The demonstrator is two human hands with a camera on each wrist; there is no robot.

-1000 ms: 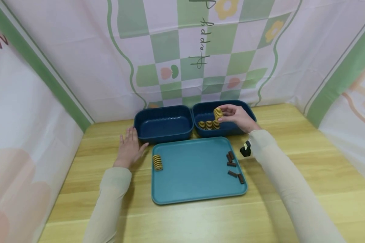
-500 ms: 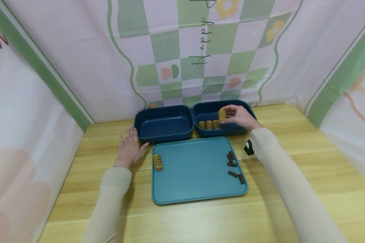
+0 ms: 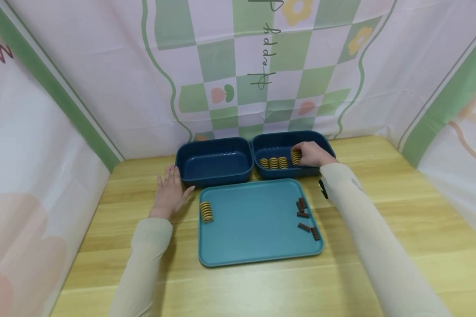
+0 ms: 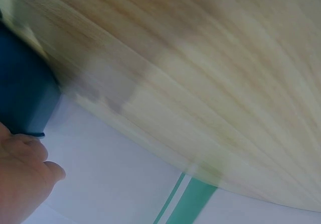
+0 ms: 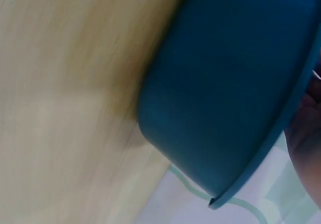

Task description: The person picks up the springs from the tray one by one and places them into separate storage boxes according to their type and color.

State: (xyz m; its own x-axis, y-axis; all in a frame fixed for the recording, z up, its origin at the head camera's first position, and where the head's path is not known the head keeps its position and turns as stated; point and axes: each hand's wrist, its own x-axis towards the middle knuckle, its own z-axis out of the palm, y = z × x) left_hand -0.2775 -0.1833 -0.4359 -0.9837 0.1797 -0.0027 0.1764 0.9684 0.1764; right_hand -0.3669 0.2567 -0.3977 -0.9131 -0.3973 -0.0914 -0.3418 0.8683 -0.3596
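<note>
Inside the right navy bin [image 3: 321, 171], my right hand [image 3: 312, 154] pinches a yellow-and-brown striped roll [image 3: 295, 157], low and close to the bottom. Three similar striped rolls [image 3: 273, 163] stand in a row to its left in the same bin. The left navy bin [image 3: 216, 180] has nothing visible inside, and my left hand [image 3: 169, 192] rests beside it with straight fingers touching its left wall. In the left wrist view, fingers [image 4: 22, 148] lie by the bin's rim. The right wrist view shows mostly the bin's outer wall [image 5: 215, 83], which hides the held roll.
A teal tray [image 3: 254, 220] lies in front of the bins. At its left edge is another striped roll [image 3: 206, 211]; several small dark brown ridged bars [image 3: 303, 215] lie scattered along its right side. A printed cloth [image 3: 254, 66] hangs behind the bins.
My right hand has moved right and down into the right bin with the striped roll, away from the row of three. My left hand has stayed in place.
</note>
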